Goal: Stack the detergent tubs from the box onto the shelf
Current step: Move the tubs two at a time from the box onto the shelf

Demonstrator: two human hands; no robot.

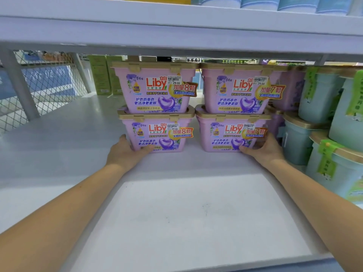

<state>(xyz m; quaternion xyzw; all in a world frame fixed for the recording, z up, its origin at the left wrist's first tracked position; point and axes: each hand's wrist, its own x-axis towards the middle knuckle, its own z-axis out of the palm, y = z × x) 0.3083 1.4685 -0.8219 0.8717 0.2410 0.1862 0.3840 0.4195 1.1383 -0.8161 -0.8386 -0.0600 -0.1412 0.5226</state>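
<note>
Two stacks of pink Liby detergent tubs with gold lids stand side by side on the white shelf (176, 203), each two tubs high. My left hand (125, 152) grips the lower left corner of the bottom left tub (157, 134). My right hand (263, 148) grips the lower right corner of the bottom right tub (231, 134). The top left tub (155, 89) and top right tub (239, 89) rest on them, close under the shelf above. The box is out of view.
Pale blue tubs (322, 134) with green labels are stacked at the right, with more pink tubs behind them. A wire mesh panel (45, 89) closes the shelf's left end. Green cartons (100, 75) stand at the back. The upper shelf board (176, 36) hangs low overhead.
</note>
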